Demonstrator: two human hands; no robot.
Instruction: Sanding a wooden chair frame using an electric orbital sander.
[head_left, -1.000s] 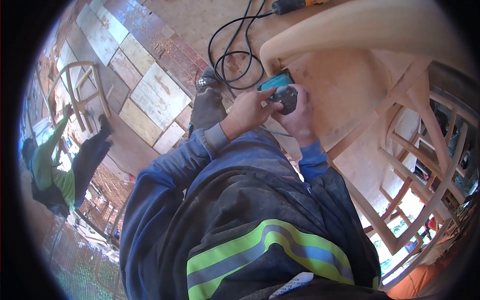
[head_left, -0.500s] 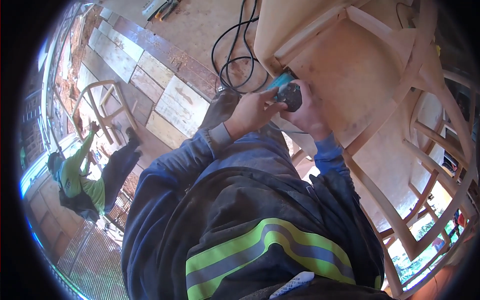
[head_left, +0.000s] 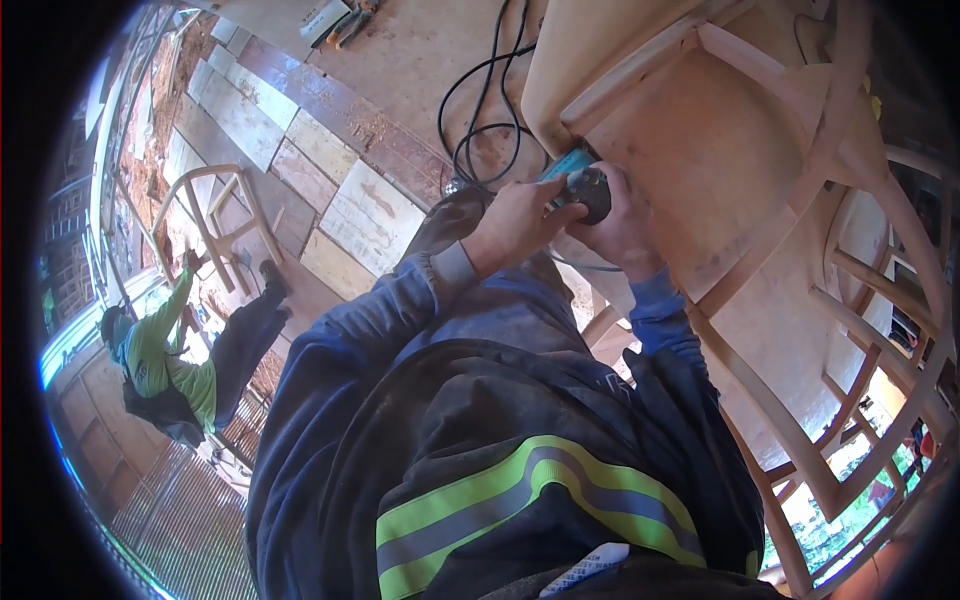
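Both hands clench a teal power tool (head_left: 578, 180) against the underside of an upturned wooden chair (head_left: 700, 150): left hand (head_left: 515, 222) on its body, right hand (head_left: 625, 225) behind. Judged compact, rigid, moderately heavy; its cord (head_left: 480, 110) trails across the floor.

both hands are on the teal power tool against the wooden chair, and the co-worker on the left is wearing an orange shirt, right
Not quite: the co-worker's shirt is bright yellow-green, not orange, as the head view shows. The rest holds: the left hand and right hand are both on the teal power tool against the wooden chair.
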